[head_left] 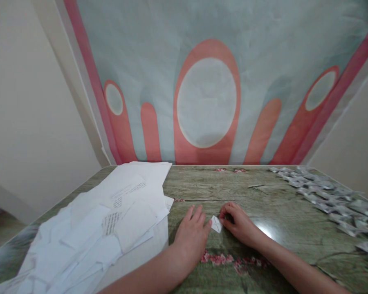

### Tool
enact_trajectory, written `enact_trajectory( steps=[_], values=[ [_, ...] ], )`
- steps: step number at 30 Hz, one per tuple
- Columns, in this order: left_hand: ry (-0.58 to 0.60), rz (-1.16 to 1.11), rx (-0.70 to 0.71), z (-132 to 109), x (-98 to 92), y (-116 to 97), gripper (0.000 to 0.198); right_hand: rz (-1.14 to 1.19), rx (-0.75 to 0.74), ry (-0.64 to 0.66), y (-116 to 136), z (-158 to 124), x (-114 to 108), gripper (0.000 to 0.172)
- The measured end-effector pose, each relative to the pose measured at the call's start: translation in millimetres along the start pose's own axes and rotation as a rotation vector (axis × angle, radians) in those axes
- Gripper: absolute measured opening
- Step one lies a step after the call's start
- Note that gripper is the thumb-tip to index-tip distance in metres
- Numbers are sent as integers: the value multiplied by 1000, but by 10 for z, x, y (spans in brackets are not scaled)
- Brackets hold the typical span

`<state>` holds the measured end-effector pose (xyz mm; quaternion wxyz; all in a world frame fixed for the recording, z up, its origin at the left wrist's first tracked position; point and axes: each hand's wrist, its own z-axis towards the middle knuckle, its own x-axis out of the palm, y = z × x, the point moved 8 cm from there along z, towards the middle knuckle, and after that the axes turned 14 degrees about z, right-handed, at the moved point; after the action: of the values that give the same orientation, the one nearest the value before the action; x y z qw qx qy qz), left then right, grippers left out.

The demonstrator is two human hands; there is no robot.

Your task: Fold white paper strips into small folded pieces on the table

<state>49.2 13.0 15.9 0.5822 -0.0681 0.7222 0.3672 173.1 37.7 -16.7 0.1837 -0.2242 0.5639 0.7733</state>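
Note:
A small folded piece of white paper [216,224], with crease lines meeting on its face, lies on the wood-patterned tabletop between my two hands. On its left, my left hand [191,229] rests flat with its fingers stretched forward, the thumb at the paper's edge. My right hand [236,221] is on the other side, its fingers curled and thumb and forefinger pinched at the paper's right corner. How much of the paper those fingertips cover is hidden.
A large spread pile of white paper sheets and pieces [88,228], some printed, covers the table's left side. Rows of folded paper pieces [340,204] lie along the right. Behind the table [199,183] hangs a grey-blue and coral patterned backdrop [159,49].

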Motion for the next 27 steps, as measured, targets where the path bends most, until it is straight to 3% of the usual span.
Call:
enact_trajectory(
  steps=[6, 10, 20, 27],
  values=[
    [-10, -5, -3, -5, -32, 4, 38, -66, -14, -39, 46, -69, -21, 5],
    [-49, -17, -15, -3, -67, -1, 34, -163, -104, -47, 186, -122, -32, 12],
    [-129, -7, 76, 40, -3, -133, 31, -380, -311, 133, 366, -198, 151, 24],
    [-72, -3, 122, 41, 74, -238, 35, -673, -371, 190, 482, -289, 289, 29]
  ],
)
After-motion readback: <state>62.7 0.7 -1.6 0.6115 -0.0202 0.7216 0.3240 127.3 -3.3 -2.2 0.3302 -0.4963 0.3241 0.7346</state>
